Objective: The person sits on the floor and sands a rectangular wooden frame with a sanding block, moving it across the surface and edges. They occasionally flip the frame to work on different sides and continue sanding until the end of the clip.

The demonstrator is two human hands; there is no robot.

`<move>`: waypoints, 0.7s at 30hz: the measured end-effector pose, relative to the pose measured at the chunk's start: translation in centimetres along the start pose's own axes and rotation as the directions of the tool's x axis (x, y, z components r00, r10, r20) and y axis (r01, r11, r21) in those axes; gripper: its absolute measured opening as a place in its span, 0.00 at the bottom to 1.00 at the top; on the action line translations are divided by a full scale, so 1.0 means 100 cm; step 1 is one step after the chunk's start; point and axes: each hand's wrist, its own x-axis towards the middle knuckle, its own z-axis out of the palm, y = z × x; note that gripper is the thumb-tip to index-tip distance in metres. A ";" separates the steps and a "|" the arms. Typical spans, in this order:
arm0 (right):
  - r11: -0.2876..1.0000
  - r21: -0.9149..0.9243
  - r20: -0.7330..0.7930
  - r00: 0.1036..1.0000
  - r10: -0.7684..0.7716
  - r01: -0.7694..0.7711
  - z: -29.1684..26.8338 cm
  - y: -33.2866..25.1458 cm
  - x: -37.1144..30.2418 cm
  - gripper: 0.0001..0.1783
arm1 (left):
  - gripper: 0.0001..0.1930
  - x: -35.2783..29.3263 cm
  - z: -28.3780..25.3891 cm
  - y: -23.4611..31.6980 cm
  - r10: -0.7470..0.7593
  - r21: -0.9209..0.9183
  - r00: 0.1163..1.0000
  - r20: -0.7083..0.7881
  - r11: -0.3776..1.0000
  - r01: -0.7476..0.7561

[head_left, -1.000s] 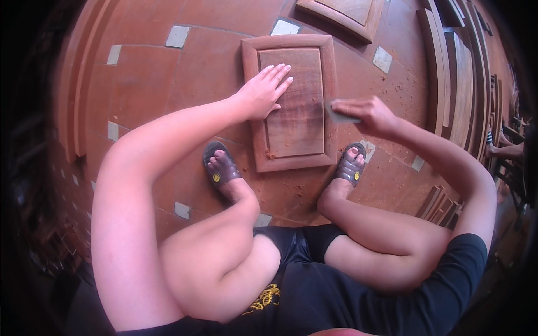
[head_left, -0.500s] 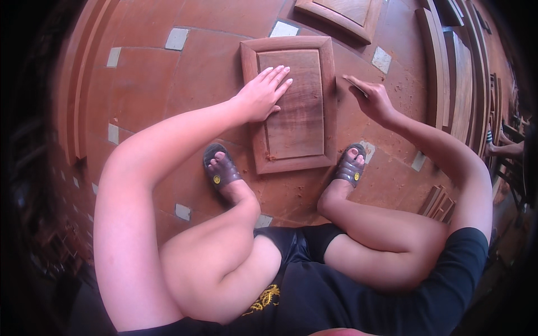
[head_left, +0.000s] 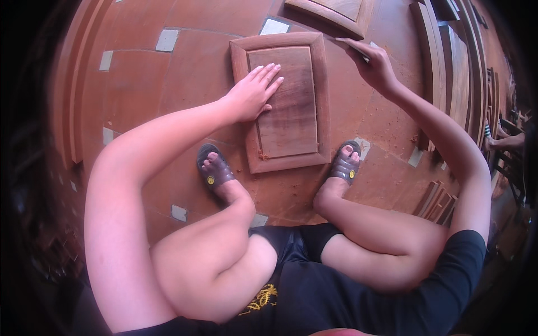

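A framed wooden cabinet door panel (head_left: 288,123) lies flat on the tiled floor between my feet. My left hand (head_left: 252,92) rests on its left side, fingers stretched out over the inner board and the frame. To the right of the panel's far corner, my right hand (head_left: 374,66) is raised, apart from the wood. A thin flat piece (head_left: 358,53) is held in it, its edge showing along the palm and fingers; its exact kind cannot be made out. Small wood shavings (head_left: 262,155) lie at the panel's near left corner.
A second framed panel (head_left: 336,12) lies beyond the first. Long boards (head_left: 455,73) stand along the right, and more long pieces (head_left: 78,84) run along the left. Short wooden strips (head_left: 436,203) lie by my right knee. Another person's foot (head_left: 507,141) shows at far right.
My right hand, with the thin flat piece, has moved away from me, from beside the panel's right edge to near its far corner. My left hand stays on the panel. The view has shifted slightly.
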 end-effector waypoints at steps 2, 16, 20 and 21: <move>0.963 -0.007 0.070 0.960 0.271 -0.271 0.007 0.002 0.033 0.14 | 0.40 -0.001 0.002 0.001 -0.004 0.012 1.000 0.006 1.000 0.004; 0.982 -0.049 0.400 0.905 -0.147 0.181 0.027 -0.053 -0.094 0.27 | 0.40 0.000 0.005 0.000 0.012 0.021 0.999 -0.050 1.000 -0.011; 0.998 0.062 0.397 0.918 -0.008 -0.019 0.016 -0.051 -0.067 0.17 | 0.40 -0.001 0.005 0.001 0.011 0.034 0.999 -0.050 0.999 -0.009; 0.983 0.122 0.392 0.916 0.082 -0.141 0.014 -0.047 -0.047 0.13 | 0.41 -0.001 0.003 0.001 0.009 0.041 0.999 -0.054 0.999 -0.007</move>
